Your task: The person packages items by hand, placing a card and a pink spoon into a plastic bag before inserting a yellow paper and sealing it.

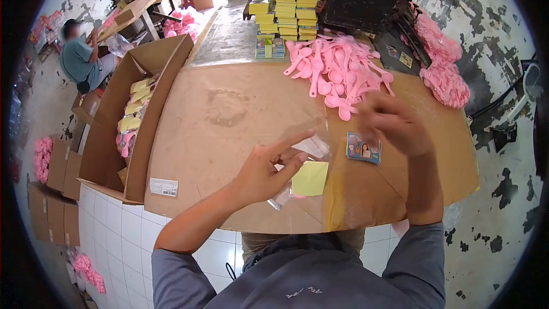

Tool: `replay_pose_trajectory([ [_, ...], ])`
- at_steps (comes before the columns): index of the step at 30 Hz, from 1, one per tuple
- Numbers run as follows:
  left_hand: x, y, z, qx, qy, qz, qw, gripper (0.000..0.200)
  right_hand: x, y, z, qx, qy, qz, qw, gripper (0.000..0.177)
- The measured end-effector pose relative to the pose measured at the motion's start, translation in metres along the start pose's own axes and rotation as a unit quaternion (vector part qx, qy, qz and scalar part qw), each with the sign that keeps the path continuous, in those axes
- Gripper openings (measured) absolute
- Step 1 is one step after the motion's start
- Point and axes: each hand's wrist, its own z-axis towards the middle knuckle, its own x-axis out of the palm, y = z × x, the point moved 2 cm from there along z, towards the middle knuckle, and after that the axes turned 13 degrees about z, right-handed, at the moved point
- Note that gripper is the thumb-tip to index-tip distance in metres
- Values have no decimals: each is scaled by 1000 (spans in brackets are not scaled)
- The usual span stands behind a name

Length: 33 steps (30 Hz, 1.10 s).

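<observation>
1. Reference landmark: the picture card (363,149), lying flat on the cardboard sheet (229,109).
2. Left hand (266,174), just left of the picture card: thumb and fingers are pinched on a clear bag (311,147), with the index finger extended. I judge that this grip leaves the bag mouth accessible.
3. A yellow card (310,178) sits in or against the bag; I cannot tell which.
4. Right hand (394,123), raised beside the picture card: it is blurred with curled fingers, and I cannot tell what it holds.
5. Pink spoons (343,71) are heaped beyond the picture card, probably for short reach.
6. Packing box (108,137), far left of the picture card: I cannot read its barcode label (164,187). The picture card's print is also too small to read.
</observation>
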Motion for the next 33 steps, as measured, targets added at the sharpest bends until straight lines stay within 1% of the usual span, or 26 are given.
replay_pose_trajectory([
  [1,2,3,1,3,-8,-42,999,48,-27,0,-19,-18,76,100,992,15],
  [2,3,4,3,7,-17,-82,996,48,-58,-3,-38,-37,151,197,968,12],
  [4,2,2,2,-2,-20,-108,994,47,-129,-2,-66,-25,5,102,994,13],
  [5,1,1,2,-6,-21,-121,992,47,-164,0,-77,-18,-69,52,996,15],
  [6,1,3,3,-3,-16,-128,992,46,-190,0,-85,-11,-142,3,990,17],
  [7,2,5,3,-1,-11,-136,991,46,-201,-3,-89,-3,-214,-46,976,20],
  [8,3,7,3,2,-7,-142,990,46,-208,-11,-94,-14,-258,-156,953,24],
  [9,4,9,4,0,-9,-141,990,46,-209,-20,-98,-26,-297,-264,917,29],
  [10,5,11,5,-2,-11,-140,990,45,-208,-30,-105,-37,-332,-367,868,34],
  [11,6,11,6,-3,-14,-139,990,44,-207,-39,-111,-48,-363,-465,806,39],
  [13,7,11,9,-10,-36,-148,988,39,-198,-40,-112,-67,-405,-642,648,48],
  [14,8,12,9,-16,-45,-153,987,37,-196,-40,-111,-83,-384,-639,661,45],
  [16,10,12,9,-26,-45,-152,987,30,-153,-32,-85,-113,-344,-631,686,40],
  [17,9,12,11,-28,-47,-150,987,27,-134,-39,-71,-84,-326,-545,768,41],
  [18,10,15,11,-29,-48,-147,988,26,-111,-48,-56,-55,-303,-451,838,42],
  [19,11,19,11,-32,-50,-143,988,24,-80,-52,-41,-39,-234,-385,892,44],
  [20,11,22,11,-35,-52,-140,988,23,-49,-54,-30,-21,-162,-314,935,46],
  [22,11,22,10,-57,-68,-123,988,23,1,-58,-14,-108,-52,-281,952,45],
  [23,11,22,10,-67,-75,-114,988,23,13,-65,-6,-78,-49,-225,970,44],
  [25,10,24,9,-58,-77,-107,990,23,26,-79,5,-20,-41,-112,993,42],
  [26,9,25,8,-53,-79,-103,990,23,24,-83,8,-15,-37,-82,996,39],
  [28,6,20,9,-56,-74,-159,983,24,20,-92,12,-4,-26,-23,999,35],
  [29,5,18,8,-57,-72,-189,978,24,18,-92,12,-3,-34,-18,999,33],
  [33,9,26,10,-44,-72,-148,985,26,14,-89,8,-4,-58,-4,998,25],
])
